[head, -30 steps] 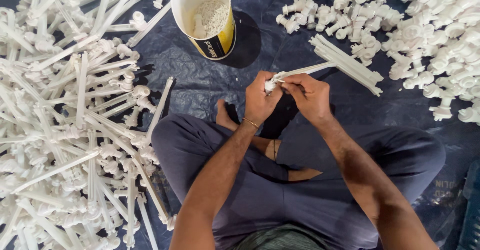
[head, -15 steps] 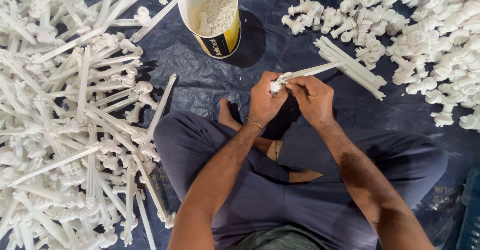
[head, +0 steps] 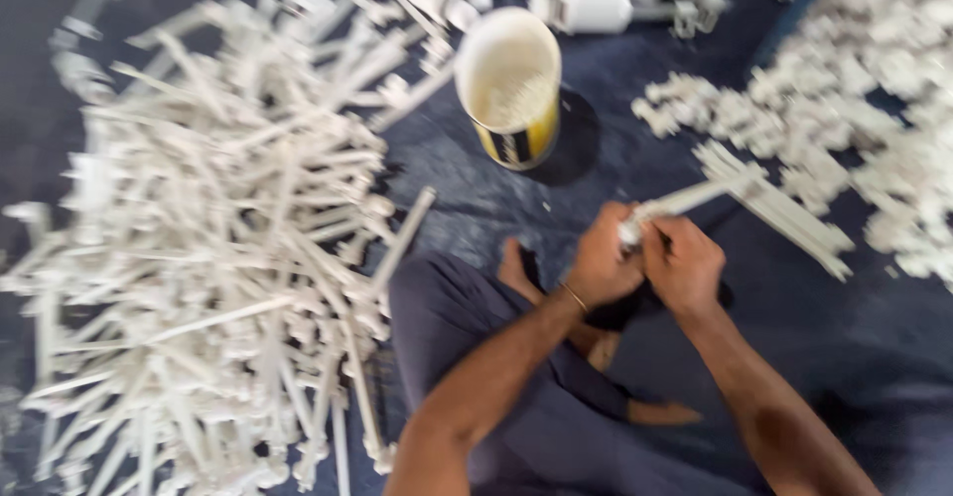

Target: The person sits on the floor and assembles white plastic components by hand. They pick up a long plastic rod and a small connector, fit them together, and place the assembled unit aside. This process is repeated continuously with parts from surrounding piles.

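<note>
Single view only, from a head-worn camera, aimed steeply down and slightly forward over crossed legs (head: 476, 357) on the floor. Close enough for forearms to enter from the bottom edge, with both hands (head: 650, 258) just right of centre. Frame blurred throughout. Wide enough to take in a heap of white sticks (head: 208, 287) on the left, a round tub (head: 508, 84) near the top, small white pieces (head: 844, 119) on the right, all on dark sheeting (head: 476, 203).

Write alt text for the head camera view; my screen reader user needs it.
Both hands, left hand and right hand, grip one end of a white plastic rod above crossed legs. A big rod pile lies left, a white tub ahead, on dark sheeting.
</note>
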